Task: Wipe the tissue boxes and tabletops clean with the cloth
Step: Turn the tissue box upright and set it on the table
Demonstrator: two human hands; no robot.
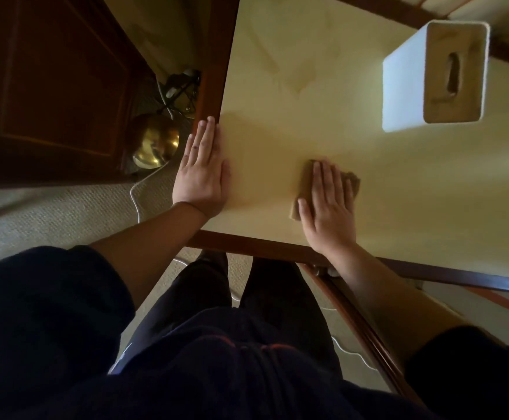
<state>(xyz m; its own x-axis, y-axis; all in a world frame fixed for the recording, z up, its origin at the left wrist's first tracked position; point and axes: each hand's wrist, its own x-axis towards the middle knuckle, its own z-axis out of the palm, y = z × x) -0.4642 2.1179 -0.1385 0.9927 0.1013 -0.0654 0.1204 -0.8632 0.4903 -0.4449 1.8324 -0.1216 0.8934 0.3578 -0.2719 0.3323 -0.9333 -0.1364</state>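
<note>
Cloth (307, 180) apparently flat beneath right hand (330, 207)

The tabletop (323, 116) lies broad and bare between its left edge and the white tissue box (435, 75), which stands upright toward the far right and is the only thing rising from the surface. Near the front edge the left hand (200, 174) lies flat at the table's left rim and the right hand (329, 201) lies flat on a brown cloth (303, 189), with an open strip of tabletop between them. Left of the table, a dark wooden cabinet (56, 86) and a brass lamp base (155, 142) with cables crowd the floor gap.
</note>
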